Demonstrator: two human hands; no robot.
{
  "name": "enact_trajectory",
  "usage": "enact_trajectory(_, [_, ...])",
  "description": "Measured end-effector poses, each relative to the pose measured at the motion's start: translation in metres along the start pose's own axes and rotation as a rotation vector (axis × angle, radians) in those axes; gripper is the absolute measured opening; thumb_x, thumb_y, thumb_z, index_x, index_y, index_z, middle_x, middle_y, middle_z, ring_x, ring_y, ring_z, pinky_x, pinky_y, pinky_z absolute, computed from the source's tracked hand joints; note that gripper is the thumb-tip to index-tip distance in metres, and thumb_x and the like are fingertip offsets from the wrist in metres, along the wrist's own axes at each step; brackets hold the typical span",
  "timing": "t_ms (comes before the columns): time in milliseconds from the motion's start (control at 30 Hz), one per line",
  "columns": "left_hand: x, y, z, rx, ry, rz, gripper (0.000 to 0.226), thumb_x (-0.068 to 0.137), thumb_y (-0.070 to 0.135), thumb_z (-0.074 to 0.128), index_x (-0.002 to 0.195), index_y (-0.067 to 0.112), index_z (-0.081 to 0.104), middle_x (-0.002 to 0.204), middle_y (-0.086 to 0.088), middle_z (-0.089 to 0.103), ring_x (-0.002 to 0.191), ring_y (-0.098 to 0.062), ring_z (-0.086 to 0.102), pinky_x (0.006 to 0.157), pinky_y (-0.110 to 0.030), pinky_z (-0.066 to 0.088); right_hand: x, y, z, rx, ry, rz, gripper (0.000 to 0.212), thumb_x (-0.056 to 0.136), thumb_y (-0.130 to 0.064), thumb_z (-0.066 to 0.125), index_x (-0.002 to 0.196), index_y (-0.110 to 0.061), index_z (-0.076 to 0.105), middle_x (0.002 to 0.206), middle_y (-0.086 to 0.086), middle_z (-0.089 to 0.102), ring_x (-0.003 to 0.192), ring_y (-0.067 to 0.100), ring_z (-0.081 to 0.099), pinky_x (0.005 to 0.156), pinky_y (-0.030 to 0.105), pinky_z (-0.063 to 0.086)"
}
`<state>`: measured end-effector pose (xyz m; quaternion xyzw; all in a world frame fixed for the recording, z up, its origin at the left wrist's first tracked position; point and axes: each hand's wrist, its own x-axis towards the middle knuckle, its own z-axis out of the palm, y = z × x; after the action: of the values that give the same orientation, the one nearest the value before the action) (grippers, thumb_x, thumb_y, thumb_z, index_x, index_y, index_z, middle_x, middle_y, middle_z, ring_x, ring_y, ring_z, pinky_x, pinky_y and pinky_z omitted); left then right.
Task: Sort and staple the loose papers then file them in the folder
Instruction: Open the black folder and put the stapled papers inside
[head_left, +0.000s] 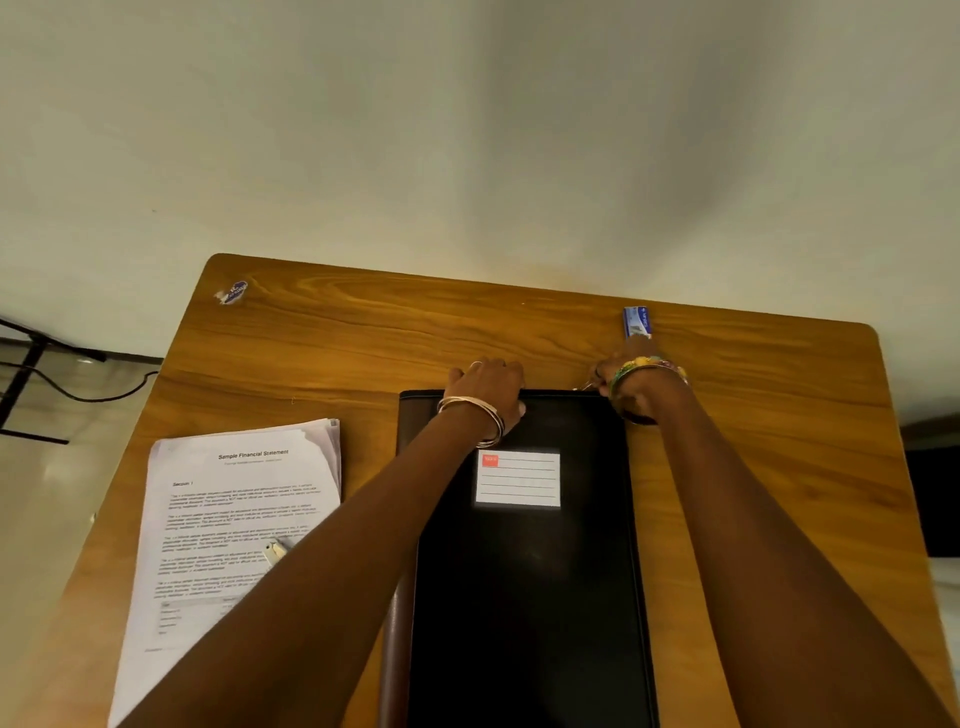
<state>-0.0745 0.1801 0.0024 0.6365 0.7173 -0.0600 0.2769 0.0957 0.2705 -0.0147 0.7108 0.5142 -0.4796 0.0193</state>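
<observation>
Closed and flat, the black folder (530, 597) lies lengthwise down the middle of the wooden table (363, 338), its near end running off the bottom of the view and its far end past the table's middle. Whatever it holds cannot be seen. A white label (518, 479) with a red patch is stuck on its cover. The left hand (485, 387) grips the folder's far edge, fingers curled over it. The right hand (631, 382) is at the folder's far right corner, its fingers bent around something small and metallic; what exactly cannot be told. Left of the folder, near the table's left edge, sits the stack of papers (234, 525), with a small stapler (274, 552) resting on top. A blue staple box (637, 322) stands near the far edge.
</observation>
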Motion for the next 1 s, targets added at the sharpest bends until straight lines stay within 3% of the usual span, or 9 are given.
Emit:
enact_trajectory(67, [0.000,-0.002,-0.003,-0.026,-0.020,-0.036,0.035,0.090,0.028,0.055,0.122,0.017,0.049,0.121,-0.009,0.057,0.119,-0.030,0.047,0.103,-0.051,0.031,-0.006,0.007,-0.011,0.051,-0.003,0.024,0.010,0.085,-0.014,0.059,0.078,-0.007,0.058,0.090,0.016,0.063,0.081,0.028,0.060,0.076,0.040,0.054])
enact_trajectory(133, [0.001,-0.001,-0.004,-0.071,-0.037,-0.058,0.033,0.090,0.026,0.054,0.122,0.018,0.049,0.119,-0.009,0.059,0.119,-0.031,0.047,0.106,-0.053,0.028,-0.017,0.012,-0.019,0.093,-0.004,0.042,0.015,0.085,-0.008,0.056,0.071,-0.008,0.057,0.074,0.011,0.059,0.061,0.019,0.054,0.055,0.027,0.044])
enact_trajectory(200, [0.001,0.004,-0.005,-0.090,-0.052,-0.054,0.030,0.090,0.028,0.054,0.120,0.024,0.050,0.118,-0.007,0.059,0.121,-0.031,0.044,0.108,-0.056,0.023,-0.018,0.018,-0.020,0.100,0.028,0.001,0.015,0.084,-0.004,0.056,0.069,-0.006,0.059,0.068,0.011,0.058,0.053,0.017,0.050,0.045,0.021,0.038])
enact_trajectory(367, [0.004,0.020,-0.004,-0.016,-0.088,-0.057,0.043,0.084,0.059,0.049,0.121,0.038,0.050,0.131,-0.004,0.053,0.133,-0.033,0.032,0.107,-0.063,0.008,-0.019,0.033,-0.015,0.002,0.005,-0.291,0.023,0.088,0.002,0.056,0.088,-0.018,0.067,0.098,0.001,0.064,0.070,0.008,0.053,0.060,0.020,0.043])
enact_trajectory(433, [0.004,0.030,-0.003,0.011,-0.047,-0.046,0.044,0.084,0.059,0.051,0.119,0.032,0.053,0.128,-0.005,0.054,0.130,-0.033,0.036,0.107,-0.063,0.009,-0.023,0.040,-0.018,-0.071,-0.049,-0.354,0.028,0.090,0.005,0.053,0.106,-0.012,0.067,0.104,0.000,0.064,0.078,0.006,0.055,0.063,0.017,0.044])
enact_trajectory(533, [0.008,0.043,-0.002,-0.051,-0.031,0.015,0.040,0.085,0.051,0.056,0.117,0.028,0.053,0.124,-0.003,0.057,0.123,-0.031,0.044,0.107,-0.060,0.021,-0.026,0.049,-0.021,-0.124,-0.064,-0.393,0.038,0.088,0.008,0.053,0.119,-0.010,0.062,0.117,0.004,0.063,0.098,0.013,0.057,0.082,0.024,0.049])
enact_trajectory(733, [0.013,0.056,0.009,-0.169,-0.010,-0.059,0.035,0.085,0.036,0.061,0.119,0.030,0.054,0.126,-0.004,0.055,0.126,-0.031,0.039,0.107,-0.059,0.018,-0.026,0.055,-0.020,-0.250,0.074,-0.503,0.025,0.085,0.001,0.062,0.108,-0.004,0.069,0.111,0.013,0.068,0.106,0.026,0.061,0.098,0.033,0.045])
enact_trajectory(867, [0.014,0.064,0.011,-0.213,0.026,-0.105,0.029,0.085,0.030,0.062,0.114,0.028,0.057,0.119,-0.002,0.059,0.120,-0.029,0.046,0.108,-0.059,0.016,-0.027,0.073,-0.015,-0.330,0.223,-0.572,0.025,0.081,0.007,0.058,0.101,-0.003,0.071,0.105,0.014,0.069,0.102,0.029,0.059,0.094,0.035,0.046])
enact_trajectory(1000, [0.012,0.070,0.015,-0.296,0.069,-0.155,0.029,0.088,0.025,0.059,0.117,0.026,0.056,0.123,-0.002,0.056,0.125,-0.029,0.042,0.110,-0.060,0.012,-0.039,0.096,-0.008,-0.405,0.287,-0.585,0.029,0.072,0.008,0.060,0.098,-0.002,0.069,0.099,0.015,0.066,0.098,0.033,0.055,0.082,0.028,0.038])
